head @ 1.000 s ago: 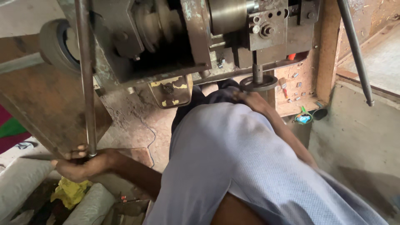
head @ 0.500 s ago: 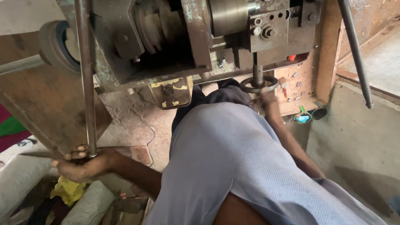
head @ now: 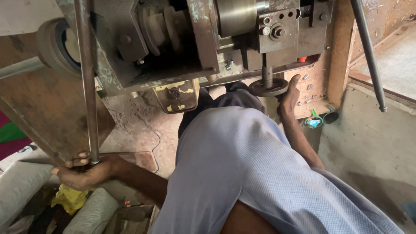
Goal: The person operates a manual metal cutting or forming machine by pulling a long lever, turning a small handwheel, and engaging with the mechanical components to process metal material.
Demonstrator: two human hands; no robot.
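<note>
I look down over my pale blue shirt at a worn metal press machine (head: 182, 47). My left hand (head: 84, 171) is wrapped around the lower end of a long steel lever rod (head: 86, 82) at the left. My right hand (head: 289, 96) reaches up beside a round dark metal disc (head: 268, 88) that sits under the machine's vertical punch shaft (head: 267, 71); the thumb and fingers touch the disc's right edge, and whether they grip it is not clear.
A second steel rod (head: 368, 52) slants down at the right. Small metal pieces lie scattered on an orange ledge (head: 310, 89). White sacks (head: 19, 186), a yellow cloth (head: 69, 199) and a blue-green object (head: 314, 121) sit on the floor.
My right hand has shifted from over the disc to its right side, fingers now pointing upward. My left hand stays on the lever rod.
</note>
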